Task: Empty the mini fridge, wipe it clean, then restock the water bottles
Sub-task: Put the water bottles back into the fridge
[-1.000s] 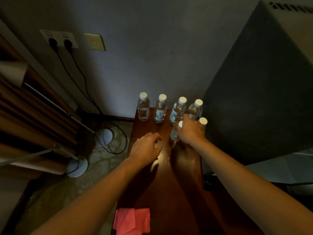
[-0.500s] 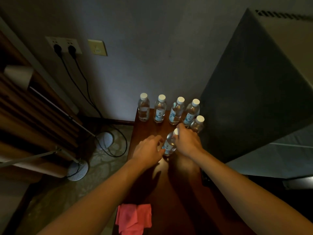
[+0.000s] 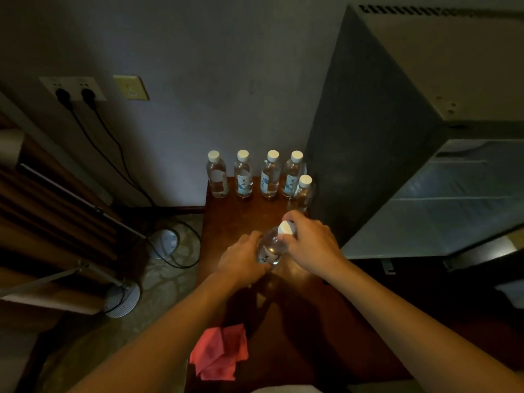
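Clear plastic with a white cap, the water bottle (image 3: 271, 245) in play is tilted just above the wooden table (image 3: 312, 330), held between both hands. The right hand (image 3: 310, 243) curls over its neck and cap; the left hand (image 3: 242, 260) wraps its lower body from the side.

Five more bottles stand upright at the far end of the table: a back row of four (image 3: 256, 174) against the wall, and a fifth bottle (image 3: 302, 194) in front of the row's right end, just beside the mini fridge (image 3: 377, 154).

Judging from how things lie, all six bottles are out on the table, so emptying looks done. The fridge door (image 3: 442, 205) hangs open to the right, though the inside is hidden from here, so I cannot tell whether it has been wiped. A crumpled pink cloth (image 3: 219, 354) lies at the near edge of the table, well apart from the bottles (it may have been used, or may be waiting). Restocking seems either just beginning with this bottle or not yet begun; at least five bottles remain outside.

Beyond the table, a grey wall carries a double socket (image 3: 74, 90) with two black plugs and a yellowish switch plate (image 3: 131, 87). Cables trail down to a patterned floor (image 3: 167, 282), where two round white lamp bases (image 3: 122, 299) rest near wooden panelling at the left.
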A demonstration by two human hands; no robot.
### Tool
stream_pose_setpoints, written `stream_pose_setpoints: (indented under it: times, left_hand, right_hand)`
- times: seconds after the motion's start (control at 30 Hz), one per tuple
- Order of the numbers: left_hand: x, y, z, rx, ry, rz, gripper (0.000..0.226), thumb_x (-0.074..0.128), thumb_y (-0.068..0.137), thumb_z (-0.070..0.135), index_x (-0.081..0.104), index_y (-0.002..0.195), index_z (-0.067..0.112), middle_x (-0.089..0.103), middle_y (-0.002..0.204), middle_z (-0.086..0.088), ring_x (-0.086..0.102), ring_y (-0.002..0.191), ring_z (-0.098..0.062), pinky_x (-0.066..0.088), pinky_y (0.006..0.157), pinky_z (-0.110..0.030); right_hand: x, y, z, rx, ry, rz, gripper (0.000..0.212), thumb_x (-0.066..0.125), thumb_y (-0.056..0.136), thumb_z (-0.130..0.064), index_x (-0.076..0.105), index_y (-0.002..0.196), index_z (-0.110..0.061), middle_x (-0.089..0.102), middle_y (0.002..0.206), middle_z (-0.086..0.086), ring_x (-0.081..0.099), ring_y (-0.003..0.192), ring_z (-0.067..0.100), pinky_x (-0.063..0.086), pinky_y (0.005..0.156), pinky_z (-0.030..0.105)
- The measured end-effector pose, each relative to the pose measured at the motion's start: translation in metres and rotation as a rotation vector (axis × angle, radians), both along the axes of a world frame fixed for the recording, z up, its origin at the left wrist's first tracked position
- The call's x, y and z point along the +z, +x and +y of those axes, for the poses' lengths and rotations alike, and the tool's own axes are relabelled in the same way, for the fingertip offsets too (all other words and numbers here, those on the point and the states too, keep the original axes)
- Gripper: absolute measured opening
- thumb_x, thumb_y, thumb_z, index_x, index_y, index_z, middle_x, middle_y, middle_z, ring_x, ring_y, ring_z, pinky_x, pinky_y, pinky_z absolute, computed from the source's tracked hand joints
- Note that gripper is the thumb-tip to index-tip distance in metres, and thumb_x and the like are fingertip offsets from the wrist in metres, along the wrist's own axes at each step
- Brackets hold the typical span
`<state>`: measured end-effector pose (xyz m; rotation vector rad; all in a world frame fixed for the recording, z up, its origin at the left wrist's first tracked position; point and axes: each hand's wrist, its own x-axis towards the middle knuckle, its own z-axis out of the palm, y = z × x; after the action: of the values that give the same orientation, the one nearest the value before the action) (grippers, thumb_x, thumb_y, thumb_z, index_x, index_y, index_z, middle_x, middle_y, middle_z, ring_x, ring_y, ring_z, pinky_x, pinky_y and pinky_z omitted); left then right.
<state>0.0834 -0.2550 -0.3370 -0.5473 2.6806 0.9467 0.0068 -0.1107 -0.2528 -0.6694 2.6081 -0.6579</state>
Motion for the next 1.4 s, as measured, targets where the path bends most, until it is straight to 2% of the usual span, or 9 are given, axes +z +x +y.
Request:
stream_pose_setpoints:
  times: [0.23,0.53,0.67,0.83,0.93,1.03,1.17,1.3,1.4]
  left_hand:
    - [-0.003,-0.006,0.039,-0.123,0.065,0.02,0.064,0.079,0.072,0.05,0.046,0.126,0.038,0.055,0.108,0.013,0.057,0.098,-0.012,0.052,0.083,-0.035]
    - [0.003,-0.022,0.099,-0.223,0.189,0.043,0.066,0.069,0.067,0.069,0.046,0.123,0.044,0.065,0.11,0.017,0.064,0.095,-0.005,0.059,0.082,-0.039]
    - [0.007,-0.032,0.125,-0.244,0.208,0.051,0.064,0.073,0.074,0.061,0.043,0.128,0.042,0.063,0.113,0.017,0.063,0.099,-0.005,0.057,0.085,-0.038]
    - [0.013,-0.045,0.154,-0.296,0.145,0.063,0.061,0.063,0.069,0.072,0.046,0.118,0.039,0.06,0.108,0.011,0.062,0.093,-0.009,0.059,0.078,-0.039]
    - [0.015,-0.056,0.168,-0.305,0.072,0.089,0.061,0.064,0.073,0.069,0.05,0.121,0.033,0.057,0.111,0.008,0.057,0.097,-0.011,0.056,0.082,-0.038]
    - [0.013,-0.065,0.176,-0.27,0.059,0.082,0.056,0.073,0.078,0.056,0.053,0.123,0.032,0.056,0.113,0.009,0.056,0.098,-0.009,0.055,0.084,-0.033]
    - [0.015,-0.073,0.178,-0.209,0.085,0.085,0.056,0.073,0.078,0.059,0.054,0.125,0.037,0.061,0.115,0.013,0.061,0.097,-0.006,0.056,0.081,-0.029]
    - [0.021,-0.073,0.169,-0.154,-0.015,0.058,0.033,0.066,0.091,0.047,0.06,0.119,0.029,0.064,0.11,0.011,0.06,0.089,-0.001,0.046,0.067,-0.015]
    - [0.021,-0.07,0.161,-0.06,-0.093,0.044,0.021,0.06,0.094,0.048,0.06,0.103,0.029,0.063,0.095,0.011,0.059,0.079,0.0,0.053,0.068,-0.021]
  right_hand:
    - [0.004,0.014,0.051,-0.107,-0.063,-0.005,0.026,0.064,0.091,-0.036,0.053,0.114,-0.038,0.066,0.105,-0.011,0.06,0.098,0.013,0.054,0.084,0.037]
    - [0.008,0.004,0.124,-0.256,-0.253,0.019,0.025,0.068,0.085,-0.034,0.061,0.108,-0.038,0.068,0.099,-0.016,0.062,0.091,0.006,0.053,0.077,0.028]
    - [0.0,-0.002,0.154,-0.366,-0.405,-0.082,0.048,0.075,0.08,-0.035,0.057,0.123,-0.033,0.065,0.107,-0.014,0.062,0.095,0.007,0.054,0.081,0.028]
    - [-0.016,-0.01,0.184,-0.386,-0.528,-0.33,0.075,0.087,0.069,-0.03,0.046,0.133,-0.033,0.065,0.114,-0.014,0.063,0.103,0.001,0.053,0.088,0.021]
    - [-0.028,-0.017,0.194,-0.376,-0.58,-0.478,0.062,0.088,0.067,-0.03,0.056,0.12,-0.03,0.071,0.108,-0.007,0.068,0.102,0.008,0.056,0.092,0.039]
    - [-0.03,-0.025,0.201,-0.383,-0.647,-0.525,0.045,0.085,0.072,-0.018,0.062,0.11,-0.027,0.074,0.103,-0.002,0.07,0.098,0.014,0.057,0.089,0.044]
    - [-0.04,-0.039,0.208,-0.404,-0.65,-0.461,0.036,0.083,0.074,-0.01,0.064,0.102,-0.025,0.075,0.095,-0.004,0.071,0.091,0.009,0.057,0.089,0.04]
    - [-0.064,-0.064,0.219,-0.44,-0.577,-0.379,0.043,0.088,0.065,-0.029,0.063,0.101,-0.031,0.073,0.099,-0.008,0.069,0.096,0.01,0.056,0.088,0.037]
    - [-0.072,-0.086,0.226,-0.421,-0.494,-0.337,0.046,0.087,0.068,-0.033,0.059,0.103,-0.033,0.068,0.099,-0.014,0.065,0.096,0.008,0.052,0.081,0.025]
